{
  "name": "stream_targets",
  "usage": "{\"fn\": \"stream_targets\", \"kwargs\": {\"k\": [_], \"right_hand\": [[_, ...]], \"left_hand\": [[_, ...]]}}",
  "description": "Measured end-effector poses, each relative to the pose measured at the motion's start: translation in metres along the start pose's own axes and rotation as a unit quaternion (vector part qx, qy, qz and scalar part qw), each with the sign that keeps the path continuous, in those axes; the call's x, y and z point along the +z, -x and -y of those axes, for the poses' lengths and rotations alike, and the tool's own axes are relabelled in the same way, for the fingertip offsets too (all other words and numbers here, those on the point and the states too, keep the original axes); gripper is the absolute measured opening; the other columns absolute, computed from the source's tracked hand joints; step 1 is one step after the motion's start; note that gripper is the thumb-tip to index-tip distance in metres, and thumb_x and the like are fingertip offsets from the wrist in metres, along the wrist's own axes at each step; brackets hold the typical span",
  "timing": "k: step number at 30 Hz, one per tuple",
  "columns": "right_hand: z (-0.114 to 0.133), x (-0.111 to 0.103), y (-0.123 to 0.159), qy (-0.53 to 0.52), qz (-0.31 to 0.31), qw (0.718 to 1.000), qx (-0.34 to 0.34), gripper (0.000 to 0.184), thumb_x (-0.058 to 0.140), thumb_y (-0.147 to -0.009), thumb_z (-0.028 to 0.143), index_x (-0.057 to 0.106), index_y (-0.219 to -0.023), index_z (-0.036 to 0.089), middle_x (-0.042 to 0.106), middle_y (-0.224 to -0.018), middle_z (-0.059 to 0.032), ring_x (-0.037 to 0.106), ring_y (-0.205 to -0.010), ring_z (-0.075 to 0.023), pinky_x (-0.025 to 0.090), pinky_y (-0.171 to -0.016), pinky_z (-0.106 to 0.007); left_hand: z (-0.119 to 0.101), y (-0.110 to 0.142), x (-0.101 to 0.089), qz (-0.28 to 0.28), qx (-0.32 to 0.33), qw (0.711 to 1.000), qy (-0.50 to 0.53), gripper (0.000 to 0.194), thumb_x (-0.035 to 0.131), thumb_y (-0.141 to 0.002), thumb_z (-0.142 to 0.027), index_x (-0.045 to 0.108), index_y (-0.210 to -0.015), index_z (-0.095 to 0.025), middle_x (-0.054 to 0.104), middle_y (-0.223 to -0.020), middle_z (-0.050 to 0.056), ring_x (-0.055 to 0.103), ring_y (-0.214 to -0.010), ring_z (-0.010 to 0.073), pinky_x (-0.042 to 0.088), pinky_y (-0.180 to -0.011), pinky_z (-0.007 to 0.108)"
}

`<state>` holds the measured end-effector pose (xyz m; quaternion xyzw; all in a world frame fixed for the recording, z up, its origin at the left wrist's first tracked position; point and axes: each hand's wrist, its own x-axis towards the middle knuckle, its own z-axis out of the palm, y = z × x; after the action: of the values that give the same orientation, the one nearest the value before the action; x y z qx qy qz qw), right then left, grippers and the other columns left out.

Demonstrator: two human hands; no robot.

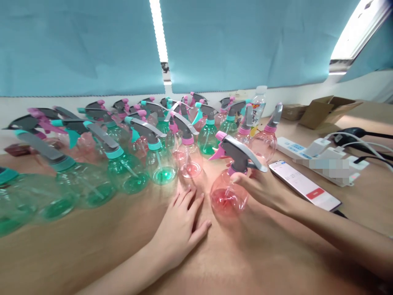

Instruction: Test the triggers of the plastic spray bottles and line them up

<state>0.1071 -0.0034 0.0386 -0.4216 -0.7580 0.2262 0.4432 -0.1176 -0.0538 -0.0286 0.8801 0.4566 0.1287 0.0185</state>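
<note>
While the left hand (181, 225) lies palm down on the table (221, 266), holding nothing, the right hand (260, 182) grasps a pink spray bottle (227, 198) at its neck. The bottle stands to the right of the left hand, its long axis nearly upright. The right hand's fingers are largely hidden behind the neck; whether the base touches the table cannot be told. The frame cuts off the leftmost green bottle (16, 200).

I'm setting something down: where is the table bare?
Bare table: between the green bottles and left forearm, and between that and the right forearm, in front of the held bottle. Crowded: bottles behind; phone and power strip right.
</note>
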Motion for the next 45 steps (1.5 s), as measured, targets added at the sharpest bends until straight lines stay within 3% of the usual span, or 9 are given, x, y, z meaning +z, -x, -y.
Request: {"fn": "stream_targets", "kwargs": {"k": [5, 8, 14, 18, 23, 30, 41, 45], "right_hand": [[-0.006, -0.012, 0.022, 0.08, 0.016, 0.997, -0.005, 0.064, 0.078, -0.066, 0.048, 0.049, -0.12, 0.026, 0.064, -0.105, -0.0038, 0.062, -0.095, -0.0245, 0.049, -0.082, -0.04], [-0.001, -0.011, 0.036, 0.126, 0.014, 0.992, 0.012, 0.06, 0.075, -0.069, 0.051, 0.051, -0.117, 0.025, 0.063, -0.107, -0.0063, 0.061, -0.098, -0.0269, 0.05, -0.083, -0.042], [0.02, 0.005, 0.049, 0.121, 0.0, 0.993, 0.013, 0.046, 0.07, -0.076, 0.049, 0.053, -0.109, 0.021, 0.064, -0.105, -0.009, 0.062, -0.098, -0.026, 0.053, -0.083, -0.041], [0.028, 0.007, 0.051, 0.113, 0.021, 0.993, 0.014, 0.05, 0.068, -0.078, 0.047, 0.051, -0.117, 0.021, 0.062, -0.117, -0.0102, 0.06, -0.109, -0.0263, 0.051, -0.09, -0.042], [0.005, 0.0, 0.032, 0.088, 0.034, 0.994, 0.057, 0.06, 0.072, -0.074, 0.05, 0.05, -0.122, 0.02, 0.062, -0.122, -0.0114, 0.059, -0.113, -0.0272, 0.049, -0.095, -0.045], [-0.036, -0.003, -0.01, 0.184, -0.014, 0.983, -0.001, 0.063, 0.071, -0.071, 0.054, 0.056, -0.118, 0.015, 0.06, -0.118, -0.0162, 0.059, -0.109, -0.0305, 0.051, -0.087, -0.048], [-0.039, 0.008, -0.047, 0.226, -0.034, 0.973, 0.008, 0.055, 0.074, -0.072, 0.04, 0.06, -0.114, 0.006, 0.064, -0.114, -0.0201, 0.06, -0.109, -0.0318, 0.049, -0.091, -0.046], [-0.038, 0.012, -0.053, 0.235, -0.039, 0.971, 0.015, 0.053, 0.074, -0.073, 0.043, 0.062, -0.112, 0.009, 0.065, -0.115, -0.0194, 0.06, -0.11, -0.0317, 0.048, -0.092, -0.048]], "left_hand": [[-0.003, -0.002, -0.007, 0.023, -0.011, 1.0, 0.005, 0.055, 0.047, -0.094, -0.044, 0.046, -0.137, -0.01, 0.042, -0.145, 0.019, 0.035, -0.135, 0.0332, 0.032, -0.107, 0.054], [-0.004, -0.003, -0.008, 0.026, -0.014, 1.0, 0.009, 0.055, 0.049, -0.094, -0.042, 0.047, -0.137, -0.008, 0.042, -0.144, 0.021, 0.036, -0.134, 0.0339, 0.032, -0.106, 0.054], [-0.004, -0.003, -0.007, 0.006, -0.005, 1.0, 0.013, 0.049, 0.05, -0.094, -0.039, 0.052, -0.131, -0.008, 0.046, -0.141, 0.021, 0.038, -0.133, 0.0341, 0.031, -0.107, 0.053], [-0.005, -0.002, -0.007, 0.007, -0.002, 1.0, 0.011, 0.044, 0.052, -0.093, -0.036, 0.056, -0.127, -0.009, 0.048, -0.139, 0.021, 0.039, -0.132, 0.0336, 0.032, -0.107, 0.052], [-0.003, 0.0, -0.008, 0.013, -0.004, 1.0, 0.012, 0.051, 0.05, -0.094, -0.04, 0.05, -0.133, -0.007, 0.045, -0.142, 0.022, 0.037, -0.134, 0.0347, 0.032, -0.106, 0.054], [-0.004, -0.002, -0.01, 0.027, -0.008, 1.0, 0.007, 0.055, 0.05, -0.093, -0.041, 0.048, -0.136, -0.007, 0.043, -0.144, 0.021, 0.036, -0.134, 0.0351, 0.031, -0.107, 0.055], [-0.001, 0.0, -0.007, 0.018, -0.003, 1.0, 0.007, 0.053, 0.051, -0.093, -0.041, 0.049, -0.136, -0.01, 0.044, -0.144, 0.019, 0.037, -0.134, 0.0347, 0.034, -0.106, 0.055], [0.003, 0.002, 0.003, -0.017, 0.002, 1.0, 0.007, 0.052, 0.049, -0.093, -0.043, 0.049, -0.136, -0.013, 0.044, -0.144, 0.017, 0.037, -0.134, 0.0344, 0.035, -0.106, 0.054]]}}
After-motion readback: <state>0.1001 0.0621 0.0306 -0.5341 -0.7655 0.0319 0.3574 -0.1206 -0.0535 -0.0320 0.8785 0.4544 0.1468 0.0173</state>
